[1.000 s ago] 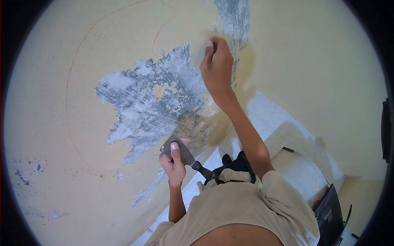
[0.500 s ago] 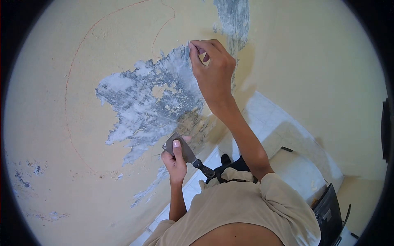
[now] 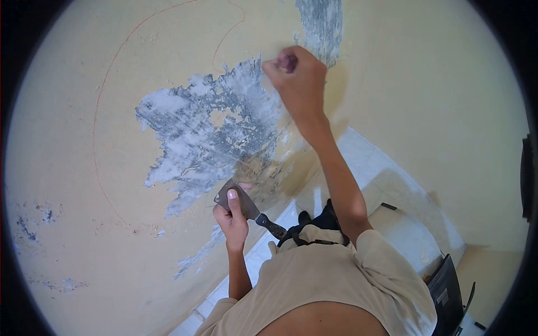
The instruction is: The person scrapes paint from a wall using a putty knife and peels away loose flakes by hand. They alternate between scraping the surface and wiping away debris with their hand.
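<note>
A pale yellow wall (image 3: 67, 168) fills most of the view, with a large grey scraped patch (image 3: 207, 129) of bare plaster at its middle. My left hand (image 3: 232, 215) grips a metal putty knife (image 3: 238, 201) by the blade, its dark handle pointing down to the right, close to the lower edge of the patch. My right hand (image 3: 297, 75) is raised against the wall at the patch's upper right edge, fingers curled tight and blurred. Whether it pinches a paint flake I cannot tell.
A thin red line (image 3: 103, 89) loops around the patch on the wall. A second grey strip (image 3: 319, 22) runs up top. White floor tiles (image 3: 392, 185) lie below, and a dark object (image 3: 448, 291) stands at the lower right. Smaller chipped spots (image 3: 28, 227) mark the left.
My right hand has closed from a fingertip pinch at the patch edge into a tight curl and shifted slightly up and right. The left hand with the putty knife barely moved.
</note>
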Motion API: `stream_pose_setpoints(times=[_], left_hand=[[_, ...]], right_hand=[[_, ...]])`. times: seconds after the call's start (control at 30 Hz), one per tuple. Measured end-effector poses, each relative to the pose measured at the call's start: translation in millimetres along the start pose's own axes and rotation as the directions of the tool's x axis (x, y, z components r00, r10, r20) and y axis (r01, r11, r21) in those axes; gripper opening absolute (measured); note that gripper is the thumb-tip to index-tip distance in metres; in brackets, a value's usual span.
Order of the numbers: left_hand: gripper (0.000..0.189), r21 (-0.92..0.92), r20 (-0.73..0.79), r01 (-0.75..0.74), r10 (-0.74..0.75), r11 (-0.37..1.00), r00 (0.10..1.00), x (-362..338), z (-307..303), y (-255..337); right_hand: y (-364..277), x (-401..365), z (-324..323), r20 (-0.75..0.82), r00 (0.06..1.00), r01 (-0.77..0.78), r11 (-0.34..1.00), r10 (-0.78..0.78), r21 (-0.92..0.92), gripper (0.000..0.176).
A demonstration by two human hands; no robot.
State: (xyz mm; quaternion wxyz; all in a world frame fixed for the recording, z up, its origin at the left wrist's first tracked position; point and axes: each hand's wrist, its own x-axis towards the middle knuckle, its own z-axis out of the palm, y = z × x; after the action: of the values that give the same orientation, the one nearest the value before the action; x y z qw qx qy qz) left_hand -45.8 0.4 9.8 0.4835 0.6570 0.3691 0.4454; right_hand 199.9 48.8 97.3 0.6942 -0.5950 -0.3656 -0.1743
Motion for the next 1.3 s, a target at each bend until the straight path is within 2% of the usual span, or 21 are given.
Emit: stream_pose_setpoints(times=[0.07,0.13,0.17,0.2,0.23,0.27,0.3,0.4,0.47,0.5,0.57,0.63,0.67,0.77,0.9,1.1,1.17,1.2,1.23,1.27,1.3], left_hand=[[0.042,0.039,-0.026,-0.037,0.038,0.999,0.999,-6,-4,0],[0.043,0.065,-0.067,-0.083,0.087,0.994,0.994,-2,-1,-2],[0.043,0.047,-0.072,-0.027,0.030,0.999,0.997,-4,-1,-2],[0.043,0.031,-0.076,0.029,-0.027,0.999,0.997,-6,-1,-4],[0.043,0.036,-0.084,0.035,-0.032,0.999,0.996,-5,0,-7],[0.043,0.050,-0.056,0.029,-0.026,0.998,0.998,-5,-1,-10],[0.043,0.067,-0.022,0.029,-0.028,0.997,0.999,-7,-1,-12],[0.043,0.064,0.012,0.036,-0.037,0.997,0.999,-9,6,-5],[0.043,0.057,0.035,0.017,-0.019,0.998,0.999,-7,12,-2],[0.043,0.038,0.015,-0.017,0.017,0.999,1.000,-7,16,1],[0.044,0.034,-0.010,-0.034,0.035,0.999,0.999,-14,20,2],[0.042,0.021,-0.055,-0.030,0.031,0.999,0.998,-15,26,4],[0.042,0.026,-0.062,-0.031,0.033,0.999,0.998,-16,29,6],[0.042,0.035,-0.051,-0.016,0.018,0.999,0.999,-18,40,11],[0.042,0.047,-0.060,0.006,-0.004,0.999,0.998,-18,62,16],[0.044,0.094,-0.040,-0.054,0.058,0.994,0.998,-12,110,38],[0.045,0.122,-0.073,-0.092,0.102,0.988,0.992,-5,125,46],[0.049,0.089,-0.115,-0.093,0.103,0.992,0.988,0,133,48],[0.053,0.055,-0.160,-0.089,0.097,0.994,0.982,4,141,50],[0.054,0.113,-0.217,-0.082,0.105,0.990,0.970,13,148,50],[0.054,0.109,-0.254,-0.083,0.108,0.991,0.961,23,153,51]], right_hand=[[-7,-18,-36,0.174,0.969,-0.179,0.984,0.173,0.016,0.028],[-42,-55,-74,0.080,0.995,-0.082,0.976,0.067,0.201,0.036],[-52,-80,-106,0.054,0.991,0.120,0.993,-0.119,0.001,0.036],[-65,-98,-118,-0.108,0.981,0.171,0.984,-0.164,0.055,0.034],[-78,-90,-180,0.437,0.898,-0.001,0.992,-0.056,0.128,0.028],[-96,-101,-164,-0.073,0.984,0.177,0.928,-0.162,0.329,0.024],[-122,-91,-163,-0.242,0.966,0.194,0.883,-0.095,0.428,0.022],[-138,-71,-174,-0.513,0.826,0.384,0.900,-0.236,0.205,0.030],[-154,-54,-192,-0.160,0.939,0.340,0.881,-0.303,0.329,0.039],[-149,-54,-192,-0.163,0.945,0.322,0.891,-0.283,0.320,0.039],[-138,-53,-191,-0.448,0.798,0.593,0.654,-0.402,0.470,0.029],[-134,-53,-192,-0.532,0.776,0.610,0.620,-0.340,0.493,0.020],[-132,-52,-193,-0.607,0.743,0.635,0.582,-0.281,0.508,0.039],[-125,-47,-210,-0.700,0.677,0.630,0.670,-0.226,0.393,0.046],[-107,-30,-228,-0.720,0.639,0.521,0.840,-0.271,0.147,0.046],[-88,17,-217,-0.635,0.646,0.744,0.533,-0.423,0.403,0.045],[-37,-11,-255,-0.378,0.705,0.708,0.633,-0.600,0.315,0.012],[-21,-18,-247,-0.378,0.701,0.713,0.611,-0.604,0.345,0.012],[-6,-24,-238,-0.039,0.876,0.453,0.791,-0.481,0.412,0.008],[10,-29,-227,0.309,0.905,0.172,0.917,-0.291,0.360,0.015],[24,-33,-214,0.609,0.791,-0.082,0.977,-0.056,0.196,0.026]])
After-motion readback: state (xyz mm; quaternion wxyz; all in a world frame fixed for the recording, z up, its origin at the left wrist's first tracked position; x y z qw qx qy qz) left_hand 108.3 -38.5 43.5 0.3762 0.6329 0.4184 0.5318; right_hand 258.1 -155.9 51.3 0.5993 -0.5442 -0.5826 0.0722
